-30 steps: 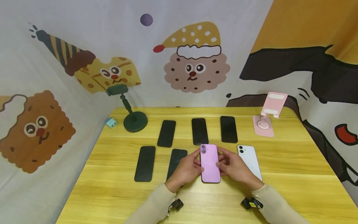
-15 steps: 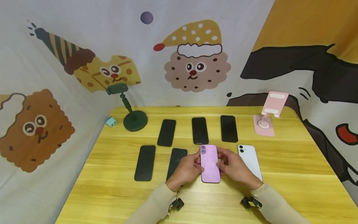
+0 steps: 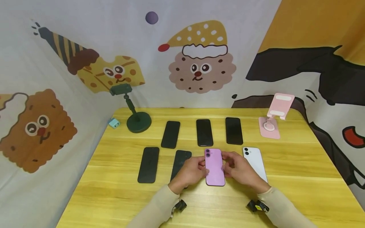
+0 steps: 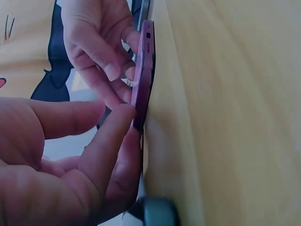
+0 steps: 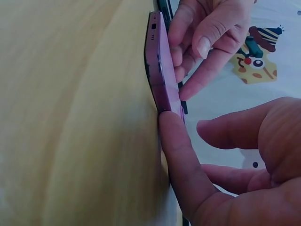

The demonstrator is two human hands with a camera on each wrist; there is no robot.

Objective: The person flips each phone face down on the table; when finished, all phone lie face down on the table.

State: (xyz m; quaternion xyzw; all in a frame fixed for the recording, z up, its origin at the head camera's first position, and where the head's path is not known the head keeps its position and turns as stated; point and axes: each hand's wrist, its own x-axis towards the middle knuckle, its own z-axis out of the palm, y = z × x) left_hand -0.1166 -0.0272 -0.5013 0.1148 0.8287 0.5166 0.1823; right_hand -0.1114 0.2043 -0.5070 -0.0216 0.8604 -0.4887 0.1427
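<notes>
A pink phone (image 3: 215,167) lies back up on the wooden table (image 3: 216,209), its two camera lenses at the far left corner. My left hand (image 3: 190,171) is at its left long edge, and my right hand (image 3: 240,169) faces it at the right edge. In the left wrist view, fingertips touch the side of the pink phone (image 4: 145,70) while the thumb stands off it. The right wrist view has a finger against the edge of the pink phone (image 5: 164,75), the thumb raised apart. My left wrist partly covers a black phone (image 3: 179,161).
A white phone (image 3: 256,161) lies partly behind my right hand. Black phones (image 3: 148,164) lie leftward and in a far row (image 3: 204,133). A green stand (image 3: 138,122), a blue charger plug (image 3: 114,123) and a pink stand (image 3: 269,128) are near the back edge.
The pink phone's far edge has come slightly nearer to me, leaving a thin gap to the black phone behind it. Both hands stay at its sides, barely moved.
</notes>
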